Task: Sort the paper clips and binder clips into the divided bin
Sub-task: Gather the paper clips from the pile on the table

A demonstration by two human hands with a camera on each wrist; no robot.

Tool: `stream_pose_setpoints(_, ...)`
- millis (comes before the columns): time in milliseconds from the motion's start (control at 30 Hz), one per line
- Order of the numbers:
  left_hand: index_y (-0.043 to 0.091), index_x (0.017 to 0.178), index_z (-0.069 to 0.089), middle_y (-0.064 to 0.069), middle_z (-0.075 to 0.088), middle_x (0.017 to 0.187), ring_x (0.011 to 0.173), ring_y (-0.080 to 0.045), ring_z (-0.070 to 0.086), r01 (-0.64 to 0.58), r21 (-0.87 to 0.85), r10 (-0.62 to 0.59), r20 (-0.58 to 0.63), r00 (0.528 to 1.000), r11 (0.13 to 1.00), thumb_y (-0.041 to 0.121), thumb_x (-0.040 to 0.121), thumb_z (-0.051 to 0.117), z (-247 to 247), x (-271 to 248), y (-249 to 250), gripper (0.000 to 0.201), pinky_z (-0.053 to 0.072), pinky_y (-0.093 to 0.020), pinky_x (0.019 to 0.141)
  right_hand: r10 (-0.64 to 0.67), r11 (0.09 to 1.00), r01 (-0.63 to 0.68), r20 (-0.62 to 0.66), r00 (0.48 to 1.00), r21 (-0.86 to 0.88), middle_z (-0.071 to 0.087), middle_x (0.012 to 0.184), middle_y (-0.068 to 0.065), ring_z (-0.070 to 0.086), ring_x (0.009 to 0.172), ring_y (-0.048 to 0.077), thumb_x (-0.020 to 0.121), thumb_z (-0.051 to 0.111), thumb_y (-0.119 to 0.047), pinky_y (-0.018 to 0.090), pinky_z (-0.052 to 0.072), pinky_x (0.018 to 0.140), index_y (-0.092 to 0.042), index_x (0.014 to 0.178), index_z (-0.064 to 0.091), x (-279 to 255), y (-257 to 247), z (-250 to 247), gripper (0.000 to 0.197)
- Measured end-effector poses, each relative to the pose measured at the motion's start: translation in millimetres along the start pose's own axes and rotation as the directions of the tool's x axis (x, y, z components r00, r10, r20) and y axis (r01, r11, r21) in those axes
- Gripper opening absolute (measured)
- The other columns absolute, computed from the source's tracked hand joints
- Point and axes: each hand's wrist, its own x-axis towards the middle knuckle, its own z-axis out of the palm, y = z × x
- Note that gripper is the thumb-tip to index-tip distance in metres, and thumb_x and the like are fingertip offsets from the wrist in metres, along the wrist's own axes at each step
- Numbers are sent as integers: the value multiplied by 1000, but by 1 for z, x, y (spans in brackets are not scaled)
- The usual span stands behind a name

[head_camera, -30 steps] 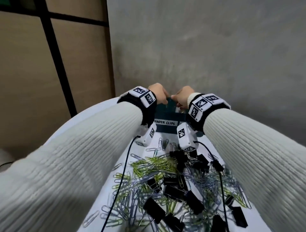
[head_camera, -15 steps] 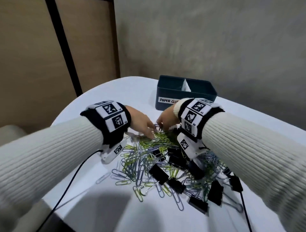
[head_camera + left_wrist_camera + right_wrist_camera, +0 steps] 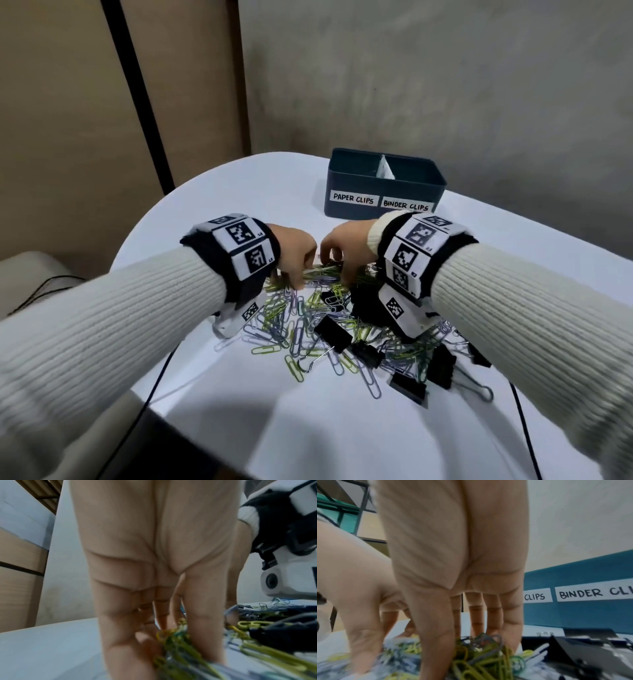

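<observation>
Your hands have dropped from the bin (image 3: pixel 383 186) into the pile's far edge, left hand (image 3: pixel 296 251) and right hand (image 3: pixel 344 245) each pinching light, slippery, tangling paper clips (image 3: pixel 284 318); gather loose bunches.

- The head view looks forward and down from above both forearms, taking in the white table (image 3: pixel 212 192) and the divided bin (image 3: pixel 383 171) at its far side.
- The left wrist view sits low beside the table, very near, looking along the left hand (image 3: pixel 150 563).
- The right wrist view likewise looks along the right hand (image 3: pixel 453 547), toward the bin front.
- All share the clip pile (image 3: pixel 308 318).
</observation>
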Motion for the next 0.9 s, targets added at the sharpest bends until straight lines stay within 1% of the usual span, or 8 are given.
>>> stream_pose_setpoints(133,-3,111,54,-14,65,74,39,-12,61,14,-45,-16,-43,999,999,1,88,62,-1,7,-6,25,55,-27,50,30,998,-26,-61,998,52,65,120,1,59,109,19,79,73,-22,22,41,79,-16,123,61,-2,9,-2,46)
stream_pose_setpoints(267,2,90,60,-17,65,79,56,-22,65,-17,-118,11,-51,999,993,4,86,65,-8,12,-13,7,59,-49,76,48,968,-20,-108,993,249,70,93,-2,61,78,13,79,73,-18,23,49,74,-11,110,69,-4,30,2,32)
stream_pose_setpoints(333,3,82,62,-16,64,74,55,-20,65,-49,-175,39,-58,998,983,4,86,65,-15,13,-16,6,56,-54,83,78,869,-24,-88,993,495,67,75,-3,62,66,13,79,73,-10,23,56,69,-10,97,72,-4,46,5,18)
stream_pose_setpoints(433,0,86,63,-13,60,67,39,-6,60,-122,-318,78,-148,986,940,-3,87,61,-33,14,-17,4,60,-29,64,112,660,22,-127,986,751,67,71,3,63,62,15,80,69,1,23,58,66,-15,77,70,-9,71,5,16)
stream_pose_setpoints(500,1,82,64,-9,60,61,38,-5,60,-179,-417,91,-223,971,891,-8,87,59,-47,14,-16,11,58,-18,53,154,490,86,-183,971,868,65,66,4,63,52,10,81,65,8,21,59,59,-11,75,69,-15,82,-1,20)
stream_pose_setpoints(600,5,73,64,-3,61,52,41,-7,61,-271,-512,108,-324,940,815,-9,86,59,-72,19,-11,20,58,-17,56,211,271,171,-232,950,947,67,59,2,65,49,7,84,58,12,20,59,58,-5,78,65,-22,98,-22,20)
stream_pose_setpoints(800,3,74,62,-8,61,58,36,-4,60,-395,-570,19,-554,833,720,-4,86,63,-117,48,14,14,57,-17,54,417,86,303,-311,854,949,65,54,-2,64,52,7,84,60,8,21,59,56,-10,75,62,-14,128,-75,20)
stream_pose_setpoints(900,7,69,61,-8,60,65,48,-12,64,-389,-577,-82,-625,776,718,4,84,69,-128,73,29,17,61,-30,69,556,25,321,-280,783,947,62,68,5,62,60,15,83,63,8,28,59,65,-9,71,59,7,135,-88,21)
